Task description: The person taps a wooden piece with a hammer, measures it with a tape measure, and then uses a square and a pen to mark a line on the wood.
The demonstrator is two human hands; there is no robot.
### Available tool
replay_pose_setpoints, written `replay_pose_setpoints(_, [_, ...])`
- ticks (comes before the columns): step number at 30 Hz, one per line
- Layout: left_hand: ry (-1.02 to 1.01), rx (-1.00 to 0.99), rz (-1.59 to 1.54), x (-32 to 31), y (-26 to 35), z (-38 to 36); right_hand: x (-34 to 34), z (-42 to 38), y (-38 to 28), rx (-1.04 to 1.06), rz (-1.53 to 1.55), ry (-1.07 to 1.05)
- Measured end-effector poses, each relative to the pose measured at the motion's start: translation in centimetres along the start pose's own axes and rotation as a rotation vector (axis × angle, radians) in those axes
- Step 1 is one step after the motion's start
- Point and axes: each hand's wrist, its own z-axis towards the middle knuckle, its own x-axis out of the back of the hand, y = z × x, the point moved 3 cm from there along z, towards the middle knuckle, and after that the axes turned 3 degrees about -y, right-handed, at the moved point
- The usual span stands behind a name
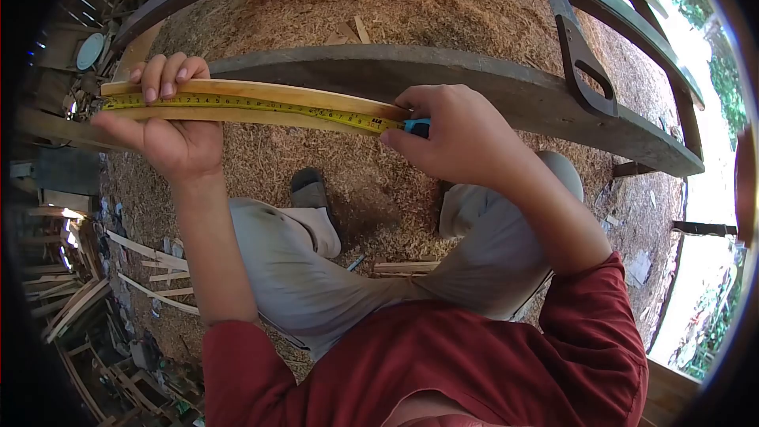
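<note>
A pale wooden strip (285, 92) runs sideways in front of me, with the yellow blade of a tape measure (261, 103) stretched along it. At the strip's left end, my left hand (186, 145) is closed around the wood, its fingers over the top edge and its thumb pointing left beneath the blade. My right hand (460, 125) grips the tape measure's blue and dark case (417, 127) at the other end. Most of that case is hidden in the palm, and whether those fingers also touch the wood is hard to see.
Behind the strip a long grey plank (506, 83) spans the space, with a handsaw (583, 71) resting across it. Wood shavings (364, 0) cover the ground. Loose wood strips (79, 308) lie at the left, and a sandal (308, 182) is near my foot.
</note>
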Motion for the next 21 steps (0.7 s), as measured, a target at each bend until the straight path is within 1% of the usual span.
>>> replay_pose_setpoints(2, [0.086,-0.002,0.061,0.0,0.2,0.0,0.2,0.1,-0.1,0.015,-0.005,0.003])
replay_pose_setpoints(4, [0.076,0.009,0.082,0.7,0.5,0.1,0.5,0.1,-0.5,-0.024,0.035,-0.068])
replay_pose_setpoints(8, [0.062,0.03,0.067,0.8,0.5,0.1,0.1,0.3,0.0,-0.063,0.101,-0.073])
replay_pose_setpoints(10, [0.071,0.022,0.064,0.5,0.3,0.0,-0.1,0.3,0.0,-0.06,0.053,0.007])
replay_pose_setpoints(15, [0.042,0.013,0.046,0.2,-0.9,-0.6,0.2,0.9,0.0,-0.117,-0.046,0.006])
replay_pose_setpoints(17, [0.081,0.002,0.184,0.0,-1.8,-1.2,0.4,1.1,0.2,-0.129,-0.079,0.003])
replay_pose_setpoints(18, [0.077,-0.002,0.184,-0.4,-2.4,-1.6,0.5,1.1,0.4,-0.137,-0.074,0.015])
replay_pose_setpoints(20, [0.112,0.022,0.354,-0.7,-3.5,-2.4,0.6,1.1,0.6,-0.141,-0.076,0.028])
replay_pose_setpoints(21, [-0.058,0.061,0.335,0.6,-4.1,-2.8,0.6,1.0,0.7,-0.134,-0.076,0.063])
